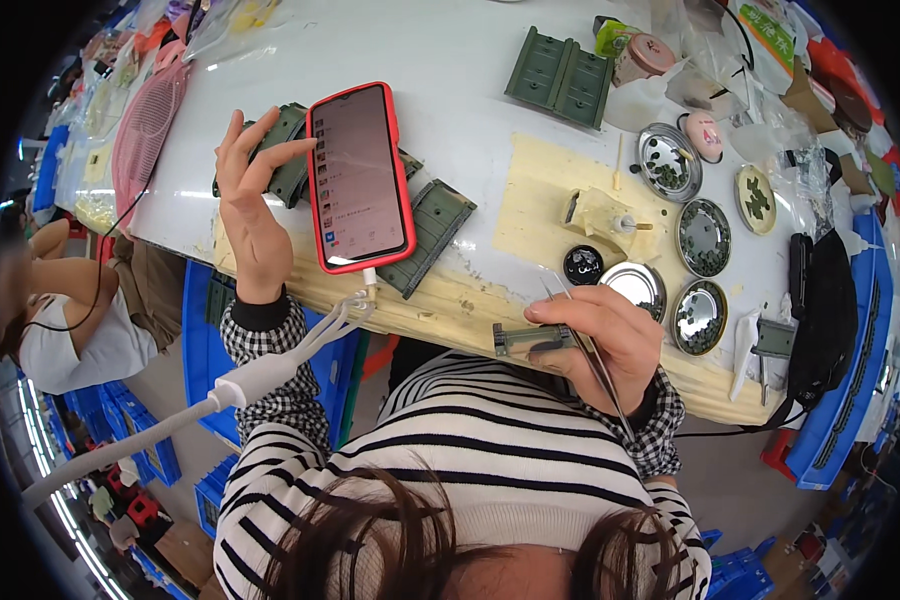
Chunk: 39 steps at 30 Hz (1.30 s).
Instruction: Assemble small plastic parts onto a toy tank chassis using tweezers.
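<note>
The right hand's (pixel 620 345) thumb and fingers pinch a small green part (pixel 518 341) at the table's near edge, with metal tweezers (pixel 610 385) also held in that grip. The left hand's (pixel 257 215) fingers are loosely spread, the index fingertip at the left edge of a red-cased phone (pixel 355 170), contact unclear. Green panels (pixel 435 230) lie behind the phone, and metal dishes (pixel 630 276), several holding dark-green pieces, stand beyond the right hand on the white table (pixel 450 90).

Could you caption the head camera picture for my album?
Left hand at a red-cased phone, right hand holding tweezers and a small green part.
</note>
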Available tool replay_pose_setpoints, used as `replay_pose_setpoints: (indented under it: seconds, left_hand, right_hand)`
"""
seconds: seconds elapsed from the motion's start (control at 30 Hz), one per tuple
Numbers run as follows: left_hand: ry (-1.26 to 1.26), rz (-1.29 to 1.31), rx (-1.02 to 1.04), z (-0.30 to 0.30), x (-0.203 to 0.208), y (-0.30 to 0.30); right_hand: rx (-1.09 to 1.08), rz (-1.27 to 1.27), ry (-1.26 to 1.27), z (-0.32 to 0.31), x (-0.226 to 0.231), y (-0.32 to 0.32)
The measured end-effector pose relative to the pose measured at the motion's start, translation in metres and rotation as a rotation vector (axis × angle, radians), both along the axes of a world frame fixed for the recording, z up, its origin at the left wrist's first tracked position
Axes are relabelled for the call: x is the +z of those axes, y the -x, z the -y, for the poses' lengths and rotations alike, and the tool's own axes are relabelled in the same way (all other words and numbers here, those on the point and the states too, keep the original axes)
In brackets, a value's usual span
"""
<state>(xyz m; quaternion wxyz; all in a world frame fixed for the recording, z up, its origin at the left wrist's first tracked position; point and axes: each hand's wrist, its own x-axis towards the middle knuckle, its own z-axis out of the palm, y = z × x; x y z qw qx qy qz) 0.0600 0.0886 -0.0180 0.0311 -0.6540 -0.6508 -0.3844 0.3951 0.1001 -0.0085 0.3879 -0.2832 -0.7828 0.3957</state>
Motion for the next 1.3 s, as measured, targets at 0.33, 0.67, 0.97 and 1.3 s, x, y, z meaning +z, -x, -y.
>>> replay_pose_setpoints:
  seconds: [0.33, 0.67, 0.97, 1.3]
  left_hand:
    - [-0.004, 0.010, -0.020, -0.005, -0.003, 0.002]
    - [0.027, -0.034, -0.058, -0.009, -0.008, 0.002]
    - [0.067, -0.113, -0.025, -0.006, -0.008, 0.000]
    - [0.137, 0.059, -0.225, 0.004, 0.004, -0.007]
  right_hand:
    - [0.016, 0.007, -0.003, -0.001, -0.002, 0.001]
    - [0.020, 0.025, -0.010, -0.002, -0.001, 0.002]
    - [0.023, 0.017, -0.005, 0.000, -0.001, 0.003]
    - [0.014, 0.013, -0.004, 0.000, -0.003, 0.003]
